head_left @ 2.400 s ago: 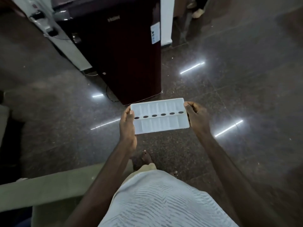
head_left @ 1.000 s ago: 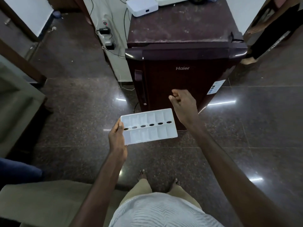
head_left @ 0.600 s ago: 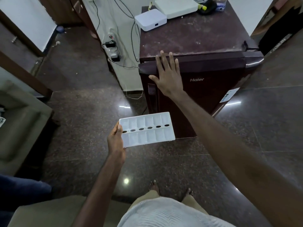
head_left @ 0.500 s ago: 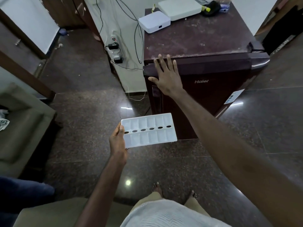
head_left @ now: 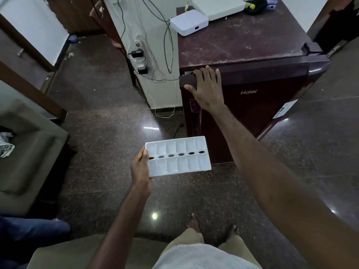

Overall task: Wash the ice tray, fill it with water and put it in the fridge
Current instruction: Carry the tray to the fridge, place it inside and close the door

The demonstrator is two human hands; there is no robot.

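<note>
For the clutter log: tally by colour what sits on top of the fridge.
White boxes: 2, the small white box and the flat white box.
Dark items at the back corner: 1, too cropped to identify.
Total: 3

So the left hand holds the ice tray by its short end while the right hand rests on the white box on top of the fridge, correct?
Not quite. In the head view the right hand grips the top corner of the fridge door, not the white box. The left hand does hold the ice tray by its short end.
</note>
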